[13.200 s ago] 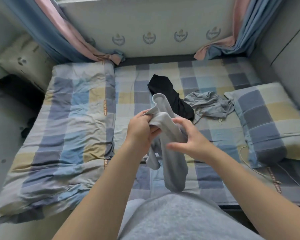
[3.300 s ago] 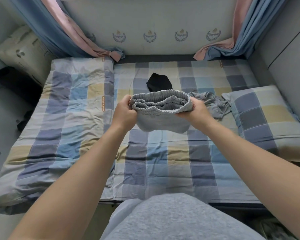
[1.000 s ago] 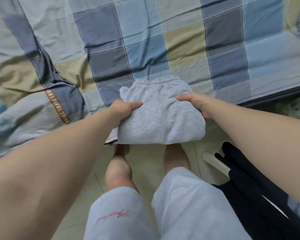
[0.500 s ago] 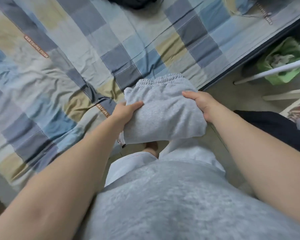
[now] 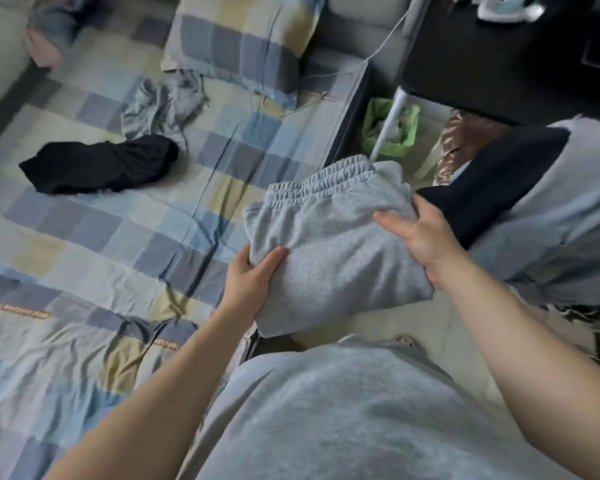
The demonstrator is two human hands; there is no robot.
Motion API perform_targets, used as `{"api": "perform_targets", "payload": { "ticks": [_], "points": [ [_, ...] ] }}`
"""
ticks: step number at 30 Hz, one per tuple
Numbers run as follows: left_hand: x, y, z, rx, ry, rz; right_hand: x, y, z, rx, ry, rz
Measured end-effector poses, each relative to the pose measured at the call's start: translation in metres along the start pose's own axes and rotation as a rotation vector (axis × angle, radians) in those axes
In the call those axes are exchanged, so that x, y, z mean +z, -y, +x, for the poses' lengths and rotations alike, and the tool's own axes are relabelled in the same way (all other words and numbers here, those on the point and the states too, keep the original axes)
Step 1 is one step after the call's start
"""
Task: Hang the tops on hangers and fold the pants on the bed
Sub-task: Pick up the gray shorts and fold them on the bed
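I hold a folded pair of light grey pants (image 5: pixel 333 244) in the air beside the bed's right edge, elastic waistband turned away from me. My left hand (image 5: pixel 250 282) grips its near left edge, thumb on top. Along the right side my right hand (image 5: pixel 420 233) grips the bundle, fingers over the top. On the checked bed sheet (image 5: pixel 125 216) lie a black garment (image 5: pixel 101 168) and, behind it, a crumpled grey garment (image 5: pixel 160 109).
A checked pillow (image 5: pixel 243 46) lies at the head of the bed. A green bin (image 5: pixel 390 128) stands on the floor by the bed. To the right, dark and grey clothes (image 5: pixel 520 202) are stacked on a seat. A folded quilt (image 5: pixel 49 358) lies at the near left.
I have turned to the right with the folded pants in both hands, carrying them off the bed's edge toward the clothes stack. The pillow and bin have come into view.
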State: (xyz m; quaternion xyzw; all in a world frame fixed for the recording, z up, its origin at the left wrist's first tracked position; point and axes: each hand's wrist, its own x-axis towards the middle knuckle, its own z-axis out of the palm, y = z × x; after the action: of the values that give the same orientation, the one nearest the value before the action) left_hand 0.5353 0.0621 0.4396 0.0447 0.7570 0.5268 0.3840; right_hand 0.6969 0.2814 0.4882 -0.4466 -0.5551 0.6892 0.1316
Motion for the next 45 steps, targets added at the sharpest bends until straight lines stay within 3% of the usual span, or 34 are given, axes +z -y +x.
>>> {"api": "perform_targets", "payload": {
  "ticks": [10, 16, 27, 38, 45],
  "points": [
    [0.258, -0.084, -0.055, 0.339, 0.263, 0.097, -0.276, 0.03, -0.074, -0.224, -0.266, 0.145],
    [0.392, -0.134, -0.083, 0.476, 0.452, 0.222, -0.401, 0.031, -0.117, -0.282, -0.464, 0.258],
    [0.641, -0.197, -0.135, 0.677, 0.982, 0.408, -0.552, -0.006, -0.195, -0.324, -1.08, 0.48],
    [0.883, -0.206, -0.165, 0.671, 1.36, 0.72, -0.689, -0.06, -0.19, -0.228, -1.473, 0.725],
    [1.008, -0.16, -0.201, 0.657, 1.575, 0.827, -0.75, -0.104, -0.206, -0.099, -1.704, 0.774]
  ]
}}
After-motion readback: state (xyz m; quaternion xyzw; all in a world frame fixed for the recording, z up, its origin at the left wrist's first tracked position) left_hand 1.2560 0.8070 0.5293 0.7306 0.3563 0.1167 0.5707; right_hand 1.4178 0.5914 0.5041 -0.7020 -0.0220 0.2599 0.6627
